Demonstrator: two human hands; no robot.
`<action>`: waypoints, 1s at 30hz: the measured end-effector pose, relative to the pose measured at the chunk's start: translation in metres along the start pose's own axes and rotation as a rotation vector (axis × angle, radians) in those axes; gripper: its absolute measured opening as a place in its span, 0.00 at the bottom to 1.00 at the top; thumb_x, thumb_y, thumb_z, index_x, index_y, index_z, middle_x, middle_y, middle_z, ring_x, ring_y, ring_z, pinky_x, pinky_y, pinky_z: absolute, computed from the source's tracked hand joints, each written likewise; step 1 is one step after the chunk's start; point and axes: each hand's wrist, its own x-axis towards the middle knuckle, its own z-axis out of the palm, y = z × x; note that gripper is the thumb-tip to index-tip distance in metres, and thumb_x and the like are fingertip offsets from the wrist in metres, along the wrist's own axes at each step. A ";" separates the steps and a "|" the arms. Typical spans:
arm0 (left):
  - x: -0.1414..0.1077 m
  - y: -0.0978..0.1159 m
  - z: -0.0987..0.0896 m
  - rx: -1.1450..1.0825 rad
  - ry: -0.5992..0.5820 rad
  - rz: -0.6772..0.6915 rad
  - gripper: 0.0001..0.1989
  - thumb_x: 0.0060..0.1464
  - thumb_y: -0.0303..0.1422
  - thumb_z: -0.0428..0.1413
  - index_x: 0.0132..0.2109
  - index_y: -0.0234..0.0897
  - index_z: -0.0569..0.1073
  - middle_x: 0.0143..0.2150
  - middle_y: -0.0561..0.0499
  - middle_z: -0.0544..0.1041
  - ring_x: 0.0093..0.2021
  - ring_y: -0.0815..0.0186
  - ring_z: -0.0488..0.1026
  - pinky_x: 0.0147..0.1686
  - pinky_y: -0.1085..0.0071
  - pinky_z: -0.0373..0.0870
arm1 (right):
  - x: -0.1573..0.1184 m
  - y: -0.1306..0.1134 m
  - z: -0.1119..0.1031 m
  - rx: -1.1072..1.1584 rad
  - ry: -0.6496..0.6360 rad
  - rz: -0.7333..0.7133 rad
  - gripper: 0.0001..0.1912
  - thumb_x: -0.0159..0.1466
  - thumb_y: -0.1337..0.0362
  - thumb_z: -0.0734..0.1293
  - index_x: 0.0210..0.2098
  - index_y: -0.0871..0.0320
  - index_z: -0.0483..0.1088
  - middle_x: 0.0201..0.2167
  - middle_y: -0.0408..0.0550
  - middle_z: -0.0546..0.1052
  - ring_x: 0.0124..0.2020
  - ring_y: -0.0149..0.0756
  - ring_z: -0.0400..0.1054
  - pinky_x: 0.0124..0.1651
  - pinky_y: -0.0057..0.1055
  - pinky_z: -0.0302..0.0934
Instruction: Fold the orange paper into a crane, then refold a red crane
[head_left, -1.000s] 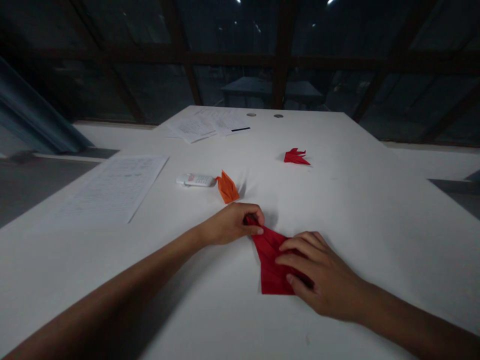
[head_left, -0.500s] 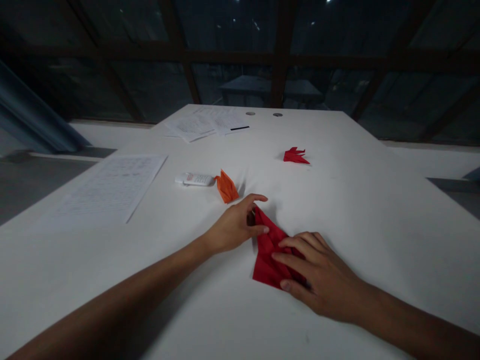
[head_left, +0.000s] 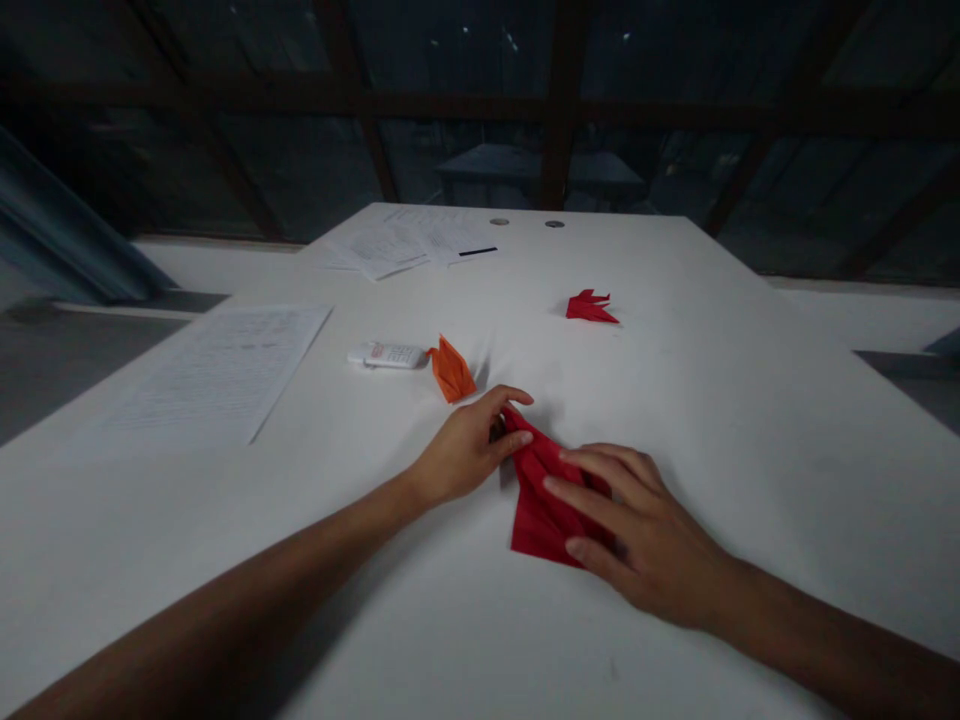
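A folded red paper [head_left: 538, 500] lies on the white table [head_left: 712, 420] in front of me. My left hand [head_left: 466, 447] pinches its far tip between thumb and forefinger. My right hand [head_left: 637, 530] lies flat on the paper's right half, fingers spread, pressing it down. Part of the paper is hidden under that hand.
An orange folded paper figure [head_left: 452, 370] stands just beyond my left hand, next to a small white device [head_left: 386, 355]. A finished red paper figure [head_left: 590, 307] sits farther back. Printed sheets lie at the left [head_left: 225, 368] and at the far end [head_left: 405, 243].
The red paper has turned and shifted slightly away from me under both hands. My left fingers opened from a closed pinch and now hold the tip more loosely.
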 end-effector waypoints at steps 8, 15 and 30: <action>-0.004 0.005 0.005 0.302 0.042 0.084 0.14 0.66 0.32 0.55 0.57 0.42 0.69 0.43 0.50 0.78 0.42 0.61 0.76 0.44 0.66 0.72 | 0.002 -0.004 -0.007 0.067 -0.250 -0.133 0.30 0.71 0.50 0.65 0.71 0.44 0.59 0.70 0.44 0.67 0.74 0.47 0.52 0.75 0.55 0.38; -0.008 0.004 0.000 0.607 -0.025 0.353 0.23 0.63 0.42 0.59 0.62 0.42 0.69 0.67 0.41 0.66 0.62 0.48 0.63 0.61 0.48 0.62 | 0.003 -0.003 -0.009 0.073 -0.270 -0.137 0.30 0.71 0.48 0.65 0.69 0.47 0.62 0.70 0.44 0.66 0.73 0.46 0.54 0.76 0.53 0.37; -0.007 0.009 0.000 0.659 -0.123 0.362 0.23 0.67 0.47 0.54 0.61 0.39 0.69 0.52 0.44 0.75 0.52 0.52 0.70 0.55 0.54 0.60 | 0.007 0.022 0.000 -0.037 0.125 0.380 0.06 0.64 0.60 0.70 0.40 0.52 0.72 0.55 0.52 0.74 0.59 0.52 0.65 0.60 0.56 0.57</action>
